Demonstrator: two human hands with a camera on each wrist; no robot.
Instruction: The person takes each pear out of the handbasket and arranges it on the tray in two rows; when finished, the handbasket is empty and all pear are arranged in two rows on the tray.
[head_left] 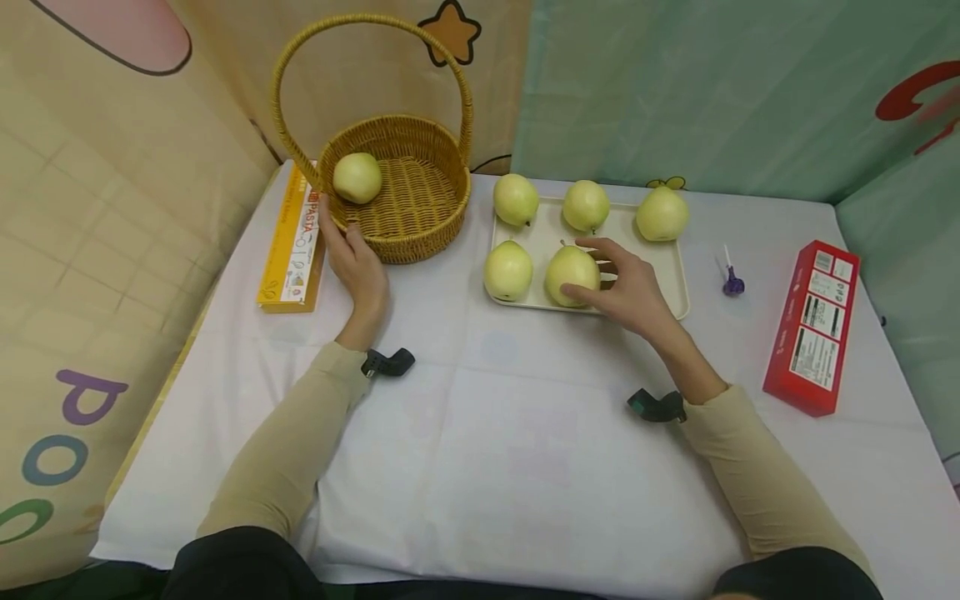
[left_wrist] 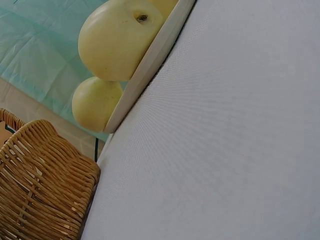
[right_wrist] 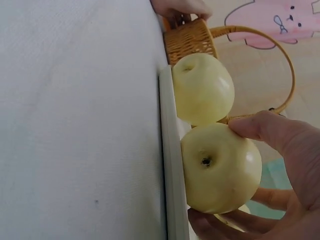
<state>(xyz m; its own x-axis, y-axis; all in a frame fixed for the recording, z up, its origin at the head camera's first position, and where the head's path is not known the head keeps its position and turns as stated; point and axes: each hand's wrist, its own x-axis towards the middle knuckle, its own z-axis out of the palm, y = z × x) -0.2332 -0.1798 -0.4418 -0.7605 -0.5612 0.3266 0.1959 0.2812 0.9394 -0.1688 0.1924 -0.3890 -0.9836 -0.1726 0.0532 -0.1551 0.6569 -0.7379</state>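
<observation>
My right hand (head_left: 633, 292) holds a round pale yellow-green pear (head_left: 572, 273), the thumb on one side and fingers on the other. That pear sits at the front of a cream tray (head_left: 678, 287), among several similar pears; a neighbour (right_wrist: 202, 89) stands beside it in the right wrist view. At the left, my left hand (head_left: 360, 267) rests against the near-left outer wall of a woven basket (head_left: 420, 246) with a tall handle, fingers fairly straight. One pear (head_left: 357, 177) lies inside the basket at its left. In the left wrist view the basket (left_wrist: 45, 185) shows but not the hand.
A yellow pasta box (head_left: 288, 250) lies by the basket's left side. Right of the tray are a purple lollipop (head_left: 733, 285) and a red box (head_left: 813, 329). Printed curtains (head_left: 712, 92) hang behind the white-covered table (head_left: 510, 467).
</observation>
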